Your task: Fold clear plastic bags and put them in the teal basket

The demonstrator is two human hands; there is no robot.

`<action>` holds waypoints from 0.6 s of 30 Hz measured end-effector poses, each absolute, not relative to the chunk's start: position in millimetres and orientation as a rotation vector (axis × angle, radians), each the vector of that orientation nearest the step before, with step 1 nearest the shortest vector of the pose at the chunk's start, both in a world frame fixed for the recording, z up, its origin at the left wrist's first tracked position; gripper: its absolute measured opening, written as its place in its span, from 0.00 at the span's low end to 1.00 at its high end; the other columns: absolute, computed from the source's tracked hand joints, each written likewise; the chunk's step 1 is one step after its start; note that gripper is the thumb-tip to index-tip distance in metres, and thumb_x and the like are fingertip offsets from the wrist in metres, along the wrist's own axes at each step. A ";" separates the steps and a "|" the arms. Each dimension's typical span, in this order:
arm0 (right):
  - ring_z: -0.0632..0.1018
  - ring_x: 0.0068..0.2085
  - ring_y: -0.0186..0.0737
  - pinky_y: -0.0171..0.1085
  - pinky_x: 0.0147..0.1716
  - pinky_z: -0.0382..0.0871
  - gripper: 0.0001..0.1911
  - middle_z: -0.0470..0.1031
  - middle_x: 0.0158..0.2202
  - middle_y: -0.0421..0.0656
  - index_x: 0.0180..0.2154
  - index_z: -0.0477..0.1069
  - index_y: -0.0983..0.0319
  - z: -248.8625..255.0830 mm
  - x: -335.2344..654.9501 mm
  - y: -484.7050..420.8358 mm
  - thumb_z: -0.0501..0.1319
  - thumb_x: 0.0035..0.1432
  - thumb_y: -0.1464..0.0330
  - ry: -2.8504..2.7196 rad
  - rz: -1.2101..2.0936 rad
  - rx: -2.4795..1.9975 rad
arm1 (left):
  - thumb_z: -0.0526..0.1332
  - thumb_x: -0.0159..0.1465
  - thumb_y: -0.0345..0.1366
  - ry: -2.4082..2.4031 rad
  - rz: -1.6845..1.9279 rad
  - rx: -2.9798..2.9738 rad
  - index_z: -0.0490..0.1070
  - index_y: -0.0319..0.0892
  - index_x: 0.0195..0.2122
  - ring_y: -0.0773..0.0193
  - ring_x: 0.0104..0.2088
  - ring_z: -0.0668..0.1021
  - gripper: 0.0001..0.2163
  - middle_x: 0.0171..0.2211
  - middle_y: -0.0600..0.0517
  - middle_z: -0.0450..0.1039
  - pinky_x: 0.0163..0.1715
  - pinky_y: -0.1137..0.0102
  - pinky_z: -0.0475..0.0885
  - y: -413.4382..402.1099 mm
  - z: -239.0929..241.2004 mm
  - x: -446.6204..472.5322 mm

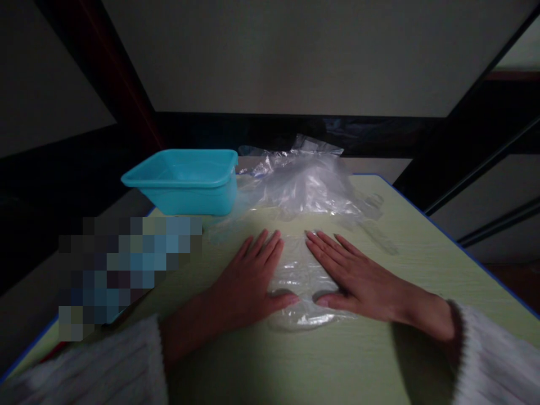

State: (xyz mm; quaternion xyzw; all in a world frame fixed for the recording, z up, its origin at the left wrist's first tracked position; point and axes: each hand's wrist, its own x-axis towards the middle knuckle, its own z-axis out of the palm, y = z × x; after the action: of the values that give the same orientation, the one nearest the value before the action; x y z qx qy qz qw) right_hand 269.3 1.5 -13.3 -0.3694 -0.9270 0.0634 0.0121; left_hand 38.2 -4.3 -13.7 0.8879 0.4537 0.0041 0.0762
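A clear plastic bag lies flat on the table under both palms, with creases across it and a shiny, rumpled edge toward me. My left hand presses on its left side, fingers stretched forward and thumb pointing inward. On the right side rests my right hand, also flat with its fingers spread a little. The two thumbs point at each other over the bag, a small gap between them. Parts of the bag are hidden beneath the hands.
Beyond the hands is a loose heap of clear plastic bags. A turquoise plastic basin stands at the back left. Something blurred out lies at the left edge. The pale green table has a blue rim and meets a panelled wall.
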 end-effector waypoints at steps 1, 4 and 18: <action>0.44 0.64 0.54 0.58 0.59 0.44 0.46 0.39 0.64 0.58 0.63 0.37 0.70 -13.4 270.5 2.1 0.45 0.56 0.45 -2.890 0.198 -1.158 | 0.52 0.58 0.56 1.377 0.001 2.660 0.45 0.31 0.63 0.47 0.64 0.46 0.40 0.64 0.39 0.41 0.59 0.51 0.49 -2.8 -13.9 36.6; 0.43 0.64 0.54 0.58 0.58 0.44 0.46 0.39 0.64 0.58 0.63 0.38 0.70 -12.9 273.4 3.3 0.45 0.56 0.44 -2.893 0.200 -1.186 | 0.52 0.59 0.56 1.415 0.006 2.664 0.45 0.31 0.62 0.45 0.63 0.46 0.39 0.64 0.38 0.41 0.58 0.50 0.49 2.6 -15.0 30.5; 0.42 0.64 0.53 0.57 0.59 0.42 0.46 0.38 0.64 0.58 0.64 0.37 0.69 -11.2 275.2 3.6 0.45 0.56 0.44 -2.887 0.239 -1.200 | 0.52 0.61 0.52 1.061 0.279 2.779 0.46 0.28 0.62 0.52 0.64 0.45 0.37 0.64 0.36 0.41 0.59 0.54 0.50 -31.8 -11.0 49.0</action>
State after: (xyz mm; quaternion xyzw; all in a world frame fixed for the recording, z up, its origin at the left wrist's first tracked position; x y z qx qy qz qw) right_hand 275.2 3.6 -11.2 -0.3828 -0.9207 0.0763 0.0029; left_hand 49.0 -31.8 -11.0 0.9274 0.3541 0.0932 0.0767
